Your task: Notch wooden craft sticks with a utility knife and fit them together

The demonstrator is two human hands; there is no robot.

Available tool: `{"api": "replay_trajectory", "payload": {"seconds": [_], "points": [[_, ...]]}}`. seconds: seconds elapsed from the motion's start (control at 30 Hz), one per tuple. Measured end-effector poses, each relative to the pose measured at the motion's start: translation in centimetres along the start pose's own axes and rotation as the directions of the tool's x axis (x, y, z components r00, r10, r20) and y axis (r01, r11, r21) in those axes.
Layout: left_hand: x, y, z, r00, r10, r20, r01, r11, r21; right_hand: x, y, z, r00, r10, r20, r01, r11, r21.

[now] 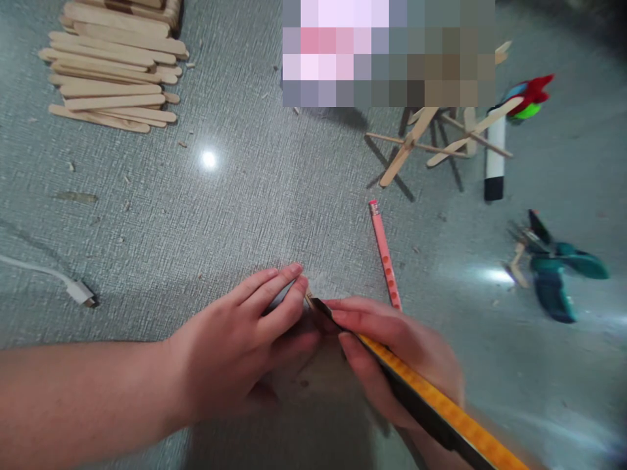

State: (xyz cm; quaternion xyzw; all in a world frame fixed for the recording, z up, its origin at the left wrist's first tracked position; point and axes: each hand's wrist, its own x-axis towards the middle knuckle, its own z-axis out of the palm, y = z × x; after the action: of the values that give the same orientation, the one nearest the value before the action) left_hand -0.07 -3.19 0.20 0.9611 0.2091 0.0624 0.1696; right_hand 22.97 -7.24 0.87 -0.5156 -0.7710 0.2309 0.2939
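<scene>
At the lower middle, my left hand (pixel 249 326) presses its fingertips together on a small piece of wooden craft stick (pixel 308 297). Most of that piece is hidden under the fingers. Coming from the right, my right hand (pixel 401 359) is closed around an orange and black utility knife (pixel 441 405). The knife's dark blade tip touches or nearly touches the end of the stick. Just beyond my right hand lies a pink pencil (pixel 385 254), its lower end hidden behind the fingers.
Craft sticks (pixel 117 72) are piled at the upper left. A stick structure (pixel 411 147) stands at the upper right beside a white marker (pixel 496 156). Teal-handled pliers (pixel 553 261) lie at the right, a white cable (pixel 73 287) at the left. Wood scraps dot the table (pixel 235 215).
</scene>
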Motion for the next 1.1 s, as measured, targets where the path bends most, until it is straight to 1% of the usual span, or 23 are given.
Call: {"api": "replay_trajectory", "payload": {"seconds": [0.27, 0.5, 0.67, 0.8, 0.87, 1.1], "points": [[-0.2, 0.4, -0.3, 0.999, -0.036, 0.007, 0.036, 0.999, 0.009, -0.7, -0.2, 0.3, 0.997, 0.027, -0.067, -0.024, 0.999, 0.04], [-0.1, 0.4, -0.2, 0.998, -0.025, 0.056, 0.024, 0.999, 0.023, -0.1, -0.3, 0.2, 0.999, 0.012, -0.038, -0.011, 1.0, 0.02], [0.1, 0.3, -0.1, 0.998, -0.019, 0.053, 0.018, 0.999, 0.038, 0.0, -0.3, 0.2, 1.0, 0.001, -0.024, 0.001, 0.998, 0.059], [0.1, 0.5, 0.0, 0.998, -0.037, 0.041, 0.035, 0.999, 0.034, 0.2, -0.6, 0.3, 0.999, -0.016, -0.032, 0.017, 0.999, 0.046], [0.0, 0.7, 0.0, 0.999, -0.041, 0.033, 0.039, 0.999, 0.037, 0.5, -0.9, 0.1, 1.0, -0.01, -0.025, 0.011, 0.999, 0.036], [0.3, 1.1, -0.1, 0.998, -0.051, 0.046, 0.049, 0.997, 0.055, 1.6, -1.8, -0.4, 0.996, 0.058, 0.063, -0.06, 0.998, 0.037]]}}
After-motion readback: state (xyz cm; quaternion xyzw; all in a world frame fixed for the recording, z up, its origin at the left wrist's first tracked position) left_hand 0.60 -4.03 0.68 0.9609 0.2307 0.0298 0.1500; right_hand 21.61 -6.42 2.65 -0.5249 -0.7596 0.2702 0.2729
